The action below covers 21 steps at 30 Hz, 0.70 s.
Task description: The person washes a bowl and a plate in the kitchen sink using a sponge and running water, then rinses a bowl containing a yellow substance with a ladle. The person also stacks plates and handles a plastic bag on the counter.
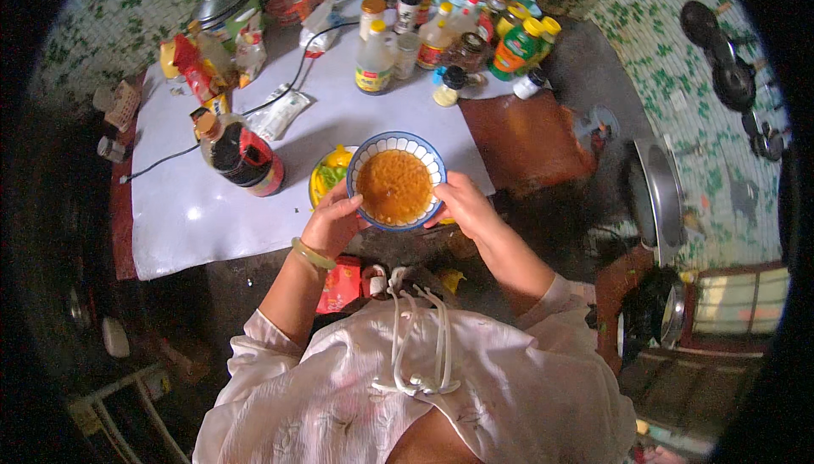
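Both my hands hold a blue-rimmed bowl (439, 165) with a white petal pattern inside. An orange-brown, grainy liquid (394, 185) fills much of it. My left hand (334, 219) grips the left side, its thumb on the rim, a pale bangle (313, 254) on the wrist. Around the right side close the fingers of my right hand (467, 203). Partly hidden behind the bowl and my left hand is a plate of yellow and green cut vegetables (331, 171). The bowl appears raised near the table's front edge.
A large bottle of dark liquid (241, 155) stands left on the white-covered table (191, 222). A black cable (299, 69) crosses the cover. Several seasoning bottles (439, 34) crowd the back. At right are a brown board (521, 139) and a metal pan (658, 200).
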Each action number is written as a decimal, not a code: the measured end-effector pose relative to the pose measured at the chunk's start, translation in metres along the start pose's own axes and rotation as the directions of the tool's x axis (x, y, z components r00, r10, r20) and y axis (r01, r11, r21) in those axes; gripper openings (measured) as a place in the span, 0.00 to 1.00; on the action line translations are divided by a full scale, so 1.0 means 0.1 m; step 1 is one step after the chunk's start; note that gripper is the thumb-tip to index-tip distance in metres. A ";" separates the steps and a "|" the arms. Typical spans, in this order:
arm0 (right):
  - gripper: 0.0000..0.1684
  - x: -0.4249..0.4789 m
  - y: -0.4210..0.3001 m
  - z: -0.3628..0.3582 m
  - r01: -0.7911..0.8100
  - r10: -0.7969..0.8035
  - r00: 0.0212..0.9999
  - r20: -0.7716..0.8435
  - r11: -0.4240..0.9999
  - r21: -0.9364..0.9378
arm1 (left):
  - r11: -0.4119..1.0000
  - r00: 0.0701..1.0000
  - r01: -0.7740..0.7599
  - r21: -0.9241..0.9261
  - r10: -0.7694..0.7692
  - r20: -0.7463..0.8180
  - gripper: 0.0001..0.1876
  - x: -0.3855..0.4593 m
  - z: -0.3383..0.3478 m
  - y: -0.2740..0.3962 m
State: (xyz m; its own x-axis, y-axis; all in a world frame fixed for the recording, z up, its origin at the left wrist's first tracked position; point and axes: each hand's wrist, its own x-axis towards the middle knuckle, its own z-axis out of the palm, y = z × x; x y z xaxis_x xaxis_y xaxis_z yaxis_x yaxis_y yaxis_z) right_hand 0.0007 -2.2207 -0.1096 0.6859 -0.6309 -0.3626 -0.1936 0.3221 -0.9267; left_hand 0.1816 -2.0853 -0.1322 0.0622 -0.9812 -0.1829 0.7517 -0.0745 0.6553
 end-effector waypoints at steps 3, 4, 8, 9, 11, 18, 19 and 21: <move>0.16 -0.21 0.08 -0.19 0.011 -0.011 1.000 -0.023 1.000 -0.016 | 0.999 0.999 0.033 0.002 -0.033 0.038 0.31 0.08 0.09 -0.15; 0.17 -0.27 0.11 -0.28 0.000 -0.001 1.000 -0.019 1.000 -0.029 | 0.999 0.997 0.049 0.016 -0.050 0.051 0.31 0.10 0.11 -0.20; 0.15 -0.57 0.18 -0.49 0.050 -0.045 0.992 -0.119 0.998 0.042 | 0.992 0.993 0.102 0.077 -0.106 0.053 0.33 0.19 0.46 -0.35; 0.15 -0.64 0.21 -0.55 0.043 -0.035 0.991 -0.130 0.997 0.058 | 0.991 0.991 0.106 0.085 -0.112 0.071 0.33 0.22 0.52 -0.41; 0.15 -0.78 0.27 -0.71 0.028 -0.015 0.989 -0.149 0.995 0.091 | 0.989 0.987 0.111 0.100 -0.122 0.107 0.33 0.28 0.66 -0.55; 0.15 -1.47 0.49 -1.37 0.097 -0.054 0.964 -0.260 0.983 0.153 | 0.966 0.965 0.210 0.151 -0.229 0.127 0.32 0.42 1.22 -1.20; 0.16 -1.58 0.52 -1.49 0.103 -0.061 0.963 -0.262 0.983 0.151 | 0.967 0.963 0.211 0.145 -0.231 0.136 0.32 0.43 1.32 -1.33; 0.17 -1.81 0.59 -1.73 0.112 -0.069 0.961 -0.268 0.983 0.147 | 0.969 0.963 0.205 0.137 -0.224 0.149 0.32 0.44 1.57 -1.57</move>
State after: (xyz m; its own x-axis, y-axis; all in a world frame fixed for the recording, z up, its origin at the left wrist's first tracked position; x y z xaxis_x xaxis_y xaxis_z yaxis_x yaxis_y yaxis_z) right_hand -0.2566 -2.2095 -0.1155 0.4843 -0.8179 -0.3107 -0.0100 0.3499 -0.9367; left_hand -0.0366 -2.1449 -0.1276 -0.2065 -0.9548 -0.2140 0.6511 -0.2973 0.6984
